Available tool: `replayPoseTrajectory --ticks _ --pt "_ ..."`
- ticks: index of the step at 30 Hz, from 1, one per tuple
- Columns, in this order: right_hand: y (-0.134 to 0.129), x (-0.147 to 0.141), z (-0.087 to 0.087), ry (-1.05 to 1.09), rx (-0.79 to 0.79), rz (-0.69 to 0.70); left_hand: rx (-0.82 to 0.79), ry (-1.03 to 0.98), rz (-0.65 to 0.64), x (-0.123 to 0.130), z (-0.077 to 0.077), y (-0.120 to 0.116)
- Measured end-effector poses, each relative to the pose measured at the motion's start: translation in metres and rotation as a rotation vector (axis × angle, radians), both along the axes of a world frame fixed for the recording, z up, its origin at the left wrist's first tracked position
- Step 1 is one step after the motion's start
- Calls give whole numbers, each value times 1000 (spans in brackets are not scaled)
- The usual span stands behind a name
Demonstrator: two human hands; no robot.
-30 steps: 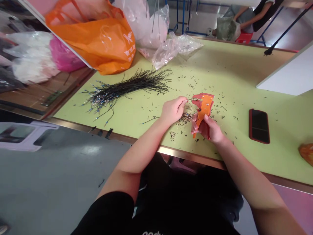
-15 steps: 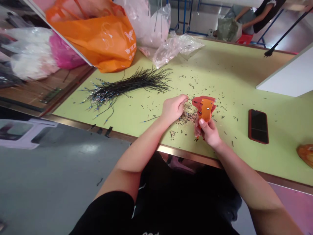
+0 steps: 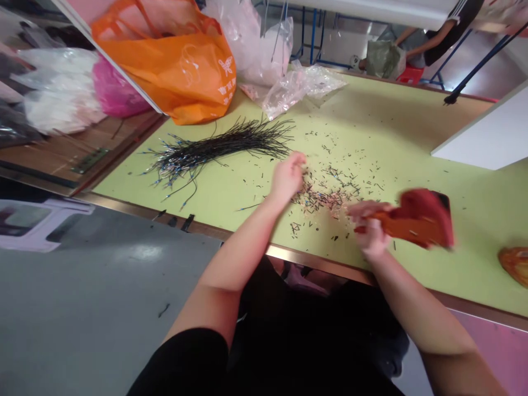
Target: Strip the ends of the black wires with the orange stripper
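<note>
My left hand (image 3: pixel 287 177) is closed above the green table (image 3: pixel 363 121), beside a scatter of short wire clippings (image 3: pixel 325 199). A thin black wire with a blue tip runs out by the left wrist; what the fingertips pinch is too small to tell. To the right, my right hand (image 3: pixel 373 234) is wrapped round the handle of a red and orange wire stripper (image 3: pixel 416 220), blurred by motion, its head over part of a dark phone (image 3: pixel 445 202). A bundle of black wires (image 3: pixel 223 144) with blue-tipped ends lies left of my left hand.
An orange bag (image 3: pixel 177 71) and clear plastic bags (image 3: pixel 289 93) stand at the back left. A white panel (image 3: pixel 487 132) juts in from the right. An amber object (image 3: pixel 515 265) sits at the right edge. Beyond the table, a person sits on a red stool.
My right hand has swung the stripper away from my left hand, to the right, and its head now points right. My left hand has shifted slightly left. More clippings show between the hands.
</note>
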State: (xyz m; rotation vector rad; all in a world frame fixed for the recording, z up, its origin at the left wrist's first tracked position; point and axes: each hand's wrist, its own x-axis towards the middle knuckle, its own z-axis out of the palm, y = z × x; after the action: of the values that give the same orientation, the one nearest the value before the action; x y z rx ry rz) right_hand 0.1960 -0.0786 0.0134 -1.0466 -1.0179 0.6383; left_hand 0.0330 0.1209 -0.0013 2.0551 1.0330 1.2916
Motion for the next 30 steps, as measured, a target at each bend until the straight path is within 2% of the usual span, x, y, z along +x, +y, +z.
replayPoseTrajectory --ticks 1,2,3,4,6,10,13,17,21,30 --pt "-1 2 4 -10 173 -131 -7 -61 87 -6 -3 12" --pt "0 4 8 0 225 -179 -8 -95 155 -11 -5 22" --pt "1 7 11 19 210 -168 2 -112 198 -15 -7 28" --pt "2 9 13 48 134 -92 21 -102 201 -17 -8 31" --pt "8 13 12 123 -18 64 52 -22 125 -15 -7 26" --pt "20 15 2 262 -236 297 94 155 -52 0 -1 -7" --pt "24 11 0 340 -309 448 123 207 -97 3 4 -22" --pt "23 6 2 362 -350 548 150 267 -125 1 8 -26" --pt "22 4 0 337 -383 560 174 302 -166 2 9 -28" --pt "20 9 4 299 -417 460 226 378 -214 -1 19 -32"
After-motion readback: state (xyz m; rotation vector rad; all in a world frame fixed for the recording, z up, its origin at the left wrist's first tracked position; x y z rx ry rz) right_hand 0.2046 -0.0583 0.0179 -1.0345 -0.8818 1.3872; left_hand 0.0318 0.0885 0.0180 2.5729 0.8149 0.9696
